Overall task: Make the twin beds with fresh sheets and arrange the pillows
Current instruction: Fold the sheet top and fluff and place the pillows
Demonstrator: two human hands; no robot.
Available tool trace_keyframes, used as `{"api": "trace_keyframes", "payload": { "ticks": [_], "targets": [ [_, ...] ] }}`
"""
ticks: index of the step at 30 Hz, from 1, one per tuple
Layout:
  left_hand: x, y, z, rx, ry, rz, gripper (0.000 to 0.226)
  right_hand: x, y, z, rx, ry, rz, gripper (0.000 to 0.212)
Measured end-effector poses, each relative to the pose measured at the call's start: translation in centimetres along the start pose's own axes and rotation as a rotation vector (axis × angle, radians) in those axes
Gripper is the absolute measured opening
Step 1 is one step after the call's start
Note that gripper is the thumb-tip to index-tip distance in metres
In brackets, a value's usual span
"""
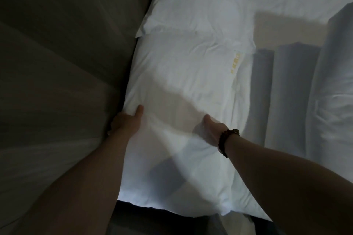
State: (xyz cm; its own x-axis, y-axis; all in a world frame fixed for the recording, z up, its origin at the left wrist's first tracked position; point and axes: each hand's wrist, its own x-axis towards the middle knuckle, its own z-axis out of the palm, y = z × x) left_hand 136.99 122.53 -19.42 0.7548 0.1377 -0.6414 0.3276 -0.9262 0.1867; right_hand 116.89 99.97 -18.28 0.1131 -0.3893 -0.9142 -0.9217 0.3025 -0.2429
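**Putting the pillow straight**

The headboard (57, 63) is just left of the left hand (127, 122), which grips the pillow (181, 91) by its edge, thumb on top. The right hand (212, 131) holds the other side, its fingers hidden. A second pillow (191, 5) lies past both hands. Push evenly with both hands so the two pillows line up.

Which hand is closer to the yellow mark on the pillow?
Right. The right hand grips the pillow just below the yellow mark; the left hand grips the pillow's opposite edge, farther away.
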Motion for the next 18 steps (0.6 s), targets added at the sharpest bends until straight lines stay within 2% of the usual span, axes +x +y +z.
{"api": "trace_keyframes", "payload": {
  "ticks": [3, 7, 9, 13, 18],
  "targets": [
    [-0.8, 1.1, -1.2, -0.114, -0.026, -0.028, 0.102, -1.4, -0.6, -0.4, 0.060, -0.006, -0.069, 0.076],
    [-3.9, 2.5, -4.0, -0.163, -0.020, 0.087, 0.081, -6.0, -1.4, -3.5, 0.174, 0.019, -0.126, 0.080],
    [-6.5, 3.3, -6.4, -0.201, 0.024, 0.140, 0.082, -9.2, -2.2, -5.6, 0.177, 0.025, -0.188, 0.083],
    [-10.7, 5.1, -11.2, -0.284, 0.072, 0.120, 0.107, -14.9, -4.2, -9.1, 0.063, 0.129, -0.313, 0.080],
    [-17.3, 8.2, -16.3, -0.315, 0.142, 0.188, 0.092, -21.5, -5.7, -13.4, 0.007, 0.206, -0.411, 0.079]
  ]
}}
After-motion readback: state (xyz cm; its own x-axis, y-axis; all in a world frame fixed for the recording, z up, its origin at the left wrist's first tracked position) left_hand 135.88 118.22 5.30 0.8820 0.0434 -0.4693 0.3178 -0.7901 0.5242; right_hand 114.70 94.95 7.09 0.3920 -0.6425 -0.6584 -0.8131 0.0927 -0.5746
